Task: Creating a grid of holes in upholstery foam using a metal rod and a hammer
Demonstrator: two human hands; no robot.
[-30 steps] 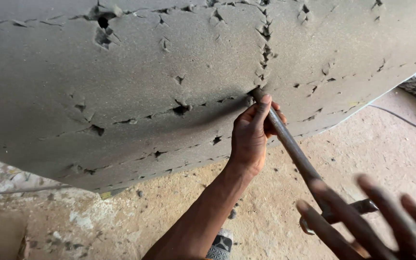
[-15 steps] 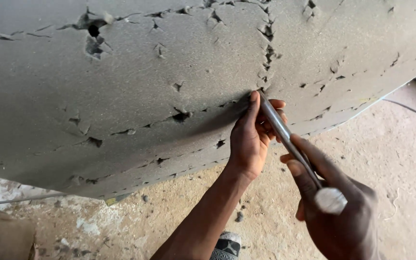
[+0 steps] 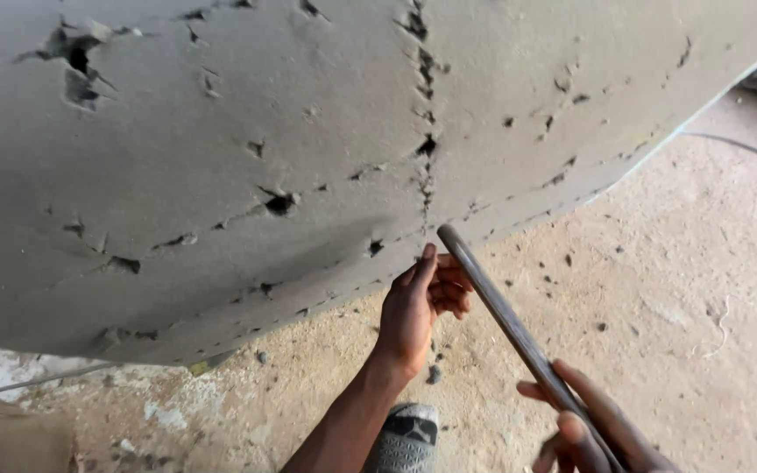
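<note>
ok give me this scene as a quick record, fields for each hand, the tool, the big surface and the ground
left hand: raised beside the upper end of the rod, fingers curled, by the lower edge of the slab
right hand: at the bottom of the view, grip closed around the lower part of the rod
tool: long metal rod, slanted, top end near the slab's vertical crack
big surface: grey slab, pitted, with cracks and chipped holes
ground: sandy dirt floor with small pebbles
also: shoe beneath the left forearm

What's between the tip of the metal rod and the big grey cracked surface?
In the head view, nothing: a narrow bare gap parts the metal rod's tip from the grey cracked surface. The left hand sits beside it.
</note>
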